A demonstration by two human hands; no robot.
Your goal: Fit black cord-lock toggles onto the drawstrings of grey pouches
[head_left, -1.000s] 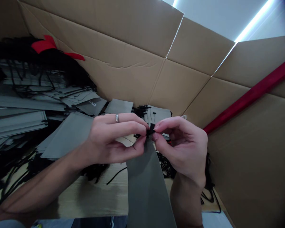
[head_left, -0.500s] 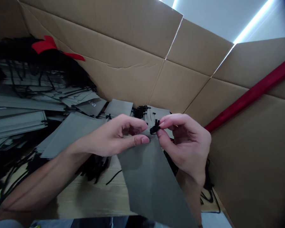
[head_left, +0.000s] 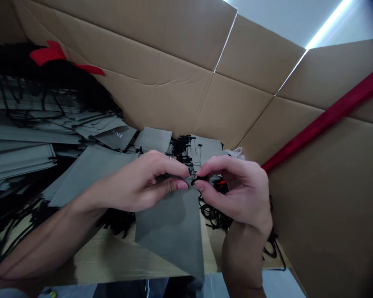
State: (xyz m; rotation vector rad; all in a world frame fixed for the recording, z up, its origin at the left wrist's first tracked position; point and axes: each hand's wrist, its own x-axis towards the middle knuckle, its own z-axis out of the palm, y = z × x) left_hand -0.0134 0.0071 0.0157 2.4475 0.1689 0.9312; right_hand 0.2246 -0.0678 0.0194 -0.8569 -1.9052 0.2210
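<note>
My left hand (head_left: 143, 182) pinches the top corner of a flat grey bag (head_left: 177, 227) between thumb and forefinger. The bag hangs down from there over the table edge. Right beside it, at the same corner, my right hand (head_left: 239, 190) is closed in a pinch on a short piece of black cord (head_left: 202, 179). Part of the cord is hidden by the fingertips, so I cannot tell whether it passes through the bag.
Piles of grey bags with black cords (head_left: 21, 161) fill the left side, a red strip (head_left: 49, 54) on top. More bags (head_left: 208, 149) lie behind my hands. Loose black cords (head_left: 216, 217) lie on the wooden table (head_left: 112, 260). Cardboard walls (head_left: 161, 70) and a dark red bar (head_left: 323, 118) enclose the right.
The hanging bag has swung to the left. My right hand has moved slightly left and down, bringing the black cord up against the bag's corner at my left fingertips.
</note>
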